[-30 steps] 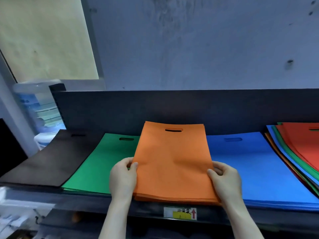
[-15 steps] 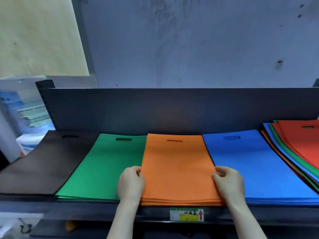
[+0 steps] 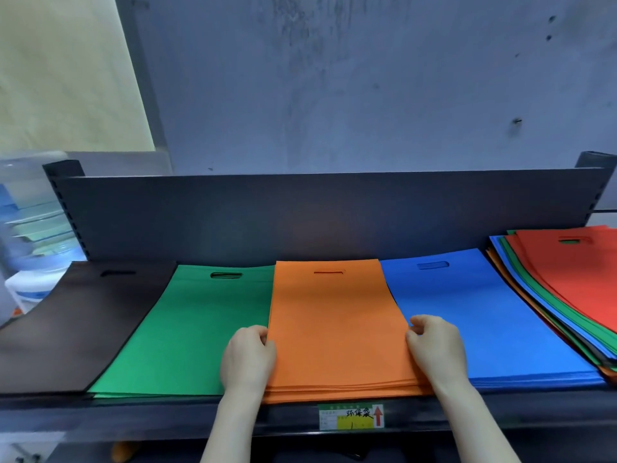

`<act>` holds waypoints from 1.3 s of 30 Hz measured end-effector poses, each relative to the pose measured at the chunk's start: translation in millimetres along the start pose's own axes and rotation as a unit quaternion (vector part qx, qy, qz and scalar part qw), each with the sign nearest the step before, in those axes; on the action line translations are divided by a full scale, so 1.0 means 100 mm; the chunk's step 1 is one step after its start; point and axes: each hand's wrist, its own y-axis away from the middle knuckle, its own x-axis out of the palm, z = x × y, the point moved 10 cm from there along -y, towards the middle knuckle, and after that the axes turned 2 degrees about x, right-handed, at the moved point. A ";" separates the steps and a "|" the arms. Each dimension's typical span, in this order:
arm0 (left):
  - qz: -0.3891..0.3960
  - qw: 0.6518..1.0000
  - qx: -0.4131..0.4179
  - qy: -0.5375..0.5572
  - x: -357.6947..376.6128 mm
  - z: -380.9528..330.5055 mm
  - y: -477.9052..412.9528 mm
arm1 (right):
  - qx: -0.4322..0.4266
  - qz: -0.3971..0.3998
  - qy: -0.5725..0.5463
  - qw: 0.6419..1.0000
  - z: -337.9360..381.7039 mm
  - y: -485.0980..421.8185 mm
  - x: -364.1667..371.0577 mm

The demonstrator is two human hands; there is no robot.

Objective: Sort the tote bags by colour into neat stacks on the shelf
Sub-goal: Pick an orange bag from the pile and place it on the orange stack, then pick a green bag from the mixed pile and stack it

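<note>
Orange bags (image 3: 337, 325) now lie flat on the shelf (image 3: 100, 416) as one stack, between the green stack (image 3: 187, 329) and the blue stack (image 3: 467, 322) — a second ago the top orange bag was raised at its far end, and it has since dropped level with the ones beneath. That suggests this bag is placed and only squaring-up remains here. The left hand (image 3: 248, 357) is curled against the stack's left edge, fingers pinching it; the right hand (image 3: 435, 350) is curled the same way on the right edge. The stack's long axis runs away from the person toward the back panel (image 3: 317, 215), handle slot at the far end, bottom edge at the shelf's front lip. Far right, a mixed pile (image 3: 564, 289) — red on top — looks unsorted, so work remains. A black stack (image 3: 73, 322) sits leftmost.
</note>
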 end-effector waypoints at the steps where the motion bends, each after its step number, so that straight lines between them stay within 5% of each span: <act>1: -0.007 1.000 0.004 -0.014 -0.03 -0.03 0.00 | -0.014 -0.017 0.017 1.000 0.03 0.01 -0.05; 5: -0.040 0.995 0.079 -0.041 -0.12 -0.41 0.02 | -0.082 -0.015 0.058 0.995 0.17 0.05 -0.17; 11: 0.027 0.979 0.197 -0.052 0.25 -1.06 0.18 | -0.139 0.034 0.112 0.983 0.11 0.18 -0.21; 23: 0.147 0.921 0.360 -0.035 1.31 -2.43 1.08 | -0.129 0.028 0.154 0.979 -0.78 0.09 -0.94; 39: 0.174 0.898 0.403 -0.038 2.13 -3.88 1.85 | -0.158 0.008 0.155 0.975 -1.97 -0.85 -2.05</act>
